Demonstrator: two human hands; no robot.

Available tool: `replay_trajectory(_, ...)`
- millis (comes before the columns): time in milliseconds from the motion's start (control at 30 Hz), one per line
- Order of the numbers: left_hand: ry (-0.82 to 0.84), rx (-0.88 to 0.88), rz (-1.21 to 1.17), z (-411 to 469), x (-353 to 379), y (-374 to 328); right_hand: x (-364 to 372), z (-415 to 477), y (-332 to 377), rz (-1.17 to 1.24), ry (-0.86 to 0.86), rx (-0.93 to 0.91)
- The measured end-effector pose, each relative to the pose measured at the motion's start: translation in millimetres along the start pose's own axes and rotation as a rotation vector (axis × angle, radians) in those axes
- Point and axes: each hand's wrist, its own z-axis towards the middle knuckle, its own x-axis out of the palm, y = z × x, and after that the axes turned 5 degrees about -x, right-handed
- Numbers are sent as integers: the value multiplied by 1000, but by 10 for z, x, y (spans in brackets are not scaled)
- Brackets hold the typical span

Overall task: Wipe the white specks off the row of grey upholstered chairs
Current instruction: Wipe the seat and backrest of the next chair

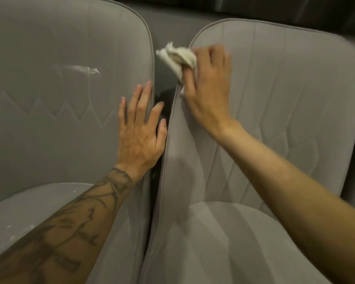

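Left grey chair (49,99): quilted backrest, white smear (84,69) mid-back, white specks (10,226) on the seat cushion
Right grey chair (285,99): just beside it, narrow dark gap between
Left hand (139,138): fingers straight and spread, flat against the left backrest's right edge, holding nothing
Right hand (207,87): blurred, fingers curled round a crumpled white cloth (176,56), pressed to the right backrest's upper left corner
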Motion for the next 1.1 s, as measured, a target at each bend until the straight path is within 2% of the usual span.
replay_trajectory(100,-7,-2,-22,8,-7,-6,-94,-723,190,96,212,-153)
replay_trajectory(167,-12,4,-60,7,-14,-18,-179,-881,163,76,306,-269)
replay_trajectory(233,-11,-4,-58,12,-16,-21,-132,-615,57,29,234,-254)
replay_trajectory(333,6,-15,-20,8,4,-16,6,-56,-82,-52,11,-90)
replay_trajectory(400,3,-8,-27,9,17,-4,56,-146,-33,-27,-24,-31)
replay_trajectory(533,-20,3,-36,19,15,2,-65,-1237,231,90,232,-108)
replay_trajectory(600,-13,1,-8,15,12,-1,-159,-1454,247,88,316,-189)
replay_trajectory(667,-5,9,-24,18,3,7,-98,-1137,159,27,245,-193)
replay_trajectory(767,-14,-13,-70,10,11,10,54,-378,-7,-47,24,-27)
replay_trajectory(833,-20,-22,-97,2,15,9,85,-345,-8,-30,-25,29)
replay_trajectory(900,-31,-29,-129,-2,3,12,37,-810,121,66,55,21)
replay_trajectory(1000,-37,-43,-152,14,-3,10,-169,-1703,286,171,293,-40)
replay_trajectory(1033,-34,-49,-151,11,-9,7,-208,-1807,281,175,333,-77)
replay_trajectory(1100,-31,-41,-157,6,-12,8,-163,-1596,198,117,303,-107)
